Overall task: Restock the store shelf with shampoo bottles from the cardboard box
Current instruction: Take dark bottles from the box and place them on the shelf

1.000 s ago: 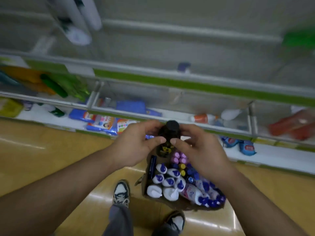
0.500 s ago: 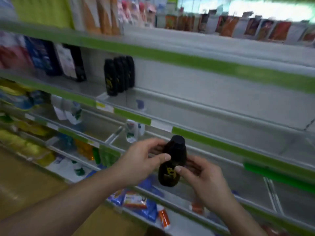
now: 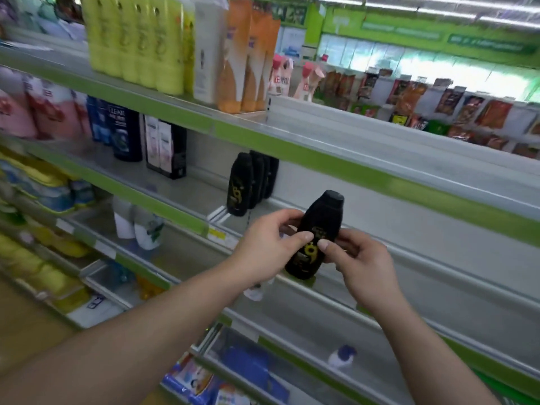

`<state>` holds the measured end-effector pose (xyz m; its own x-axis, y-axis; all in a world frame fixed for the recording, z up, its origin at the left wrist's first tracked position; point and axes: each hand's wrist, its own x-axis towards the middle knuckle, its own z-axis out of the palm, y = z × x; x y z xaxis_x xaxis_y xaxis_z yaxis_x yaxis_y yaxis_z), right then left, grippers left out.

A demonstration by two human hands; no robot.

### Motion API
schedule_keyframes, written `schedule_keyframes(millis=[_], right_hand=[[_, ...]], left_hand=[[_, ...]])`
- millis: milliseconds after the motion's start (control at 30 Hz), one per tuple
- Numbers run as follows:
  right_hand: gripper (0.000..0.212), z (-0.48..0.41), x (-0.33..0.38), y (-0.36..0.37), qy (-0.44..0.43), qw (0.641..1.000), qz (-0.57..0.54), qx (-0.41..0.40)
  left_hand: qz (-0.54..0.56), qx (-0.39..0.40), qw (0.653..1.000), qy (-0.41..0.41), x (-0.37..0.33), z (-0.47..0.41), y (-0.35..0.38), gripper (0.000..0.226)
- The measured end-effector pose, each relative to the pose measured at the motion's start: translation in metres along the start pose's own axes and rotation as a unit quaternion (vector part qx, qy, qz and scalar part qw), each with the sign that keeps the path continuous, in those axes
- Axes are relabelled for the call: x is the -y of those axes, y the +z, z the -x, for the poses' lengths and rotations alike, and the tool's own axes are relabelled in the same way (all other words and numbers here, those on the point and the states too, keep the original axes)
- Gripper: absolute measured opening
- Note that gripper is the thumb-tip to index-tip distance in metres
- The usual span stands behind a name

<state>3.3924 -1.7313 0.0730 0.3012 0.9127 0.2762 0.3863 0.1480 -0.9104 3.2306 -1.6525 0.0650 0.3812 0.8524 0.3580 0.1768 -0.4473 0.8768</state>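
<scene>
Holding a black shampoo bottle (image 3: pixel 321 217) up in front of us, we pinch it from both sides: our left hand (image 3: pixel 268 244) curls round its left flank, our right hand (image 3: pixel 362 261) round its right, thumbs pressed to its front. Just beyond our left hand, matching black bottles (image 3: pixel 245 185) stand in a row on the shelf (image 3: pixel 201 191).
</scene>
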Motion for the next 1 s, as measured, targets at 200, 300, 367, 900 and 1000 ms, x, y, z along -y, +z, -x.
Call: schedule_keyframes(millis=[200,300,367,900,1000], right_hand=[[0.01,-0.082,-0.011,0.033,0.024,0.996,0.051,-0.07],[0.017,-0.119,-0.027,0.044,0.044,0.99,0.063,-0.115],[0.018,-0.141,-0.038,0.048,0.059,0.99,0.061,-0.111],[0.048,-0.246,-0.085,0.084,0.16,0.978,0.11,-0.081],[0.028,-0.249,-0.083,0.092,0.132,0.981,0.107,-0.097]], left_hand=[[-0.049,-0.03,0.998,-0.019,0.052,-0.076,-0.006,0.032],[-0.061,-0.037,0.996,-0.05,0.073,-0.104,0.001,0.027],[-0.057,-0.029,0.995,-0.075,0.083,-0.12,0.008,0.029],[-0.05,0.025,0.979,-0.196,0.113,-0.181,0.032,0.073],[-0.034,0.031,0.98,-0.195,0.114,-0.185,0.037,0.076]])
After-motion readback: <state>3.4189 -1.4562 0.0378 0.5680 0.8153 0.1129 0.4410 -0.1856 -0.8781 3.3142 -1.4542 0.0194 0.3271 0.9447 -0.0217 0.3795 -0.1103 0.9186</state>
